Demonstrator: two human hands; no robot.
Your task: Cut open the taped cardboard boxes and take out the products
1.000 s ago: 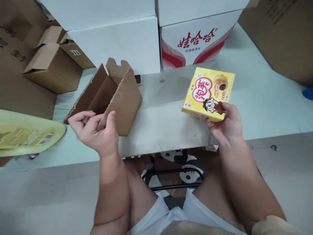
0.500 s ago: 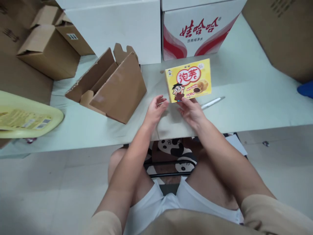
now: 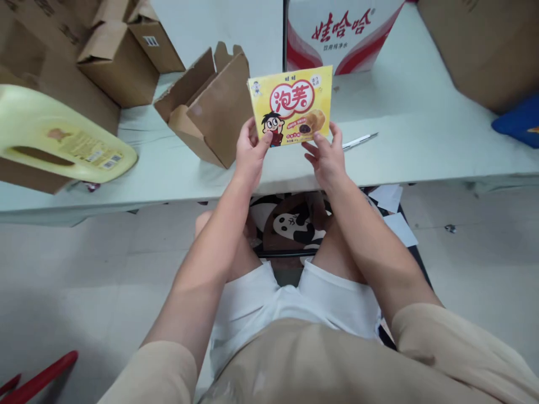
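I hold a yellow snack box [image 3: 291,104] upright over the front edge of the pale green table [image 3: 421,146]. The box carries red characters, a cartoon face and a picture of a filled pastry. My left hand [image 3: 249,151] grips its lower left corner, thumb on the printed front. My right hand [image 3: 326,154] grips its lower right corner, fingers wrapped on the edge. Just left of the box lies a half-folded brown cardboard carton [image 3: 206,106], touched by neither hand.
A silver pen [image 3: 359,141] lies on the table right of my hands. A yellow plastic jug [image 3: 59,143] rests at the left. Brown cartons [image 3: 118,62] are stacked behind it, a red-and-white case [image 3: 341,33] stands at the back, a blue object [image 3: 520,120] at far right.
My left hand let go of the cardboard carton and came over to the snack box. The box swung from the right hand alone to the centre, now upright in both hands.
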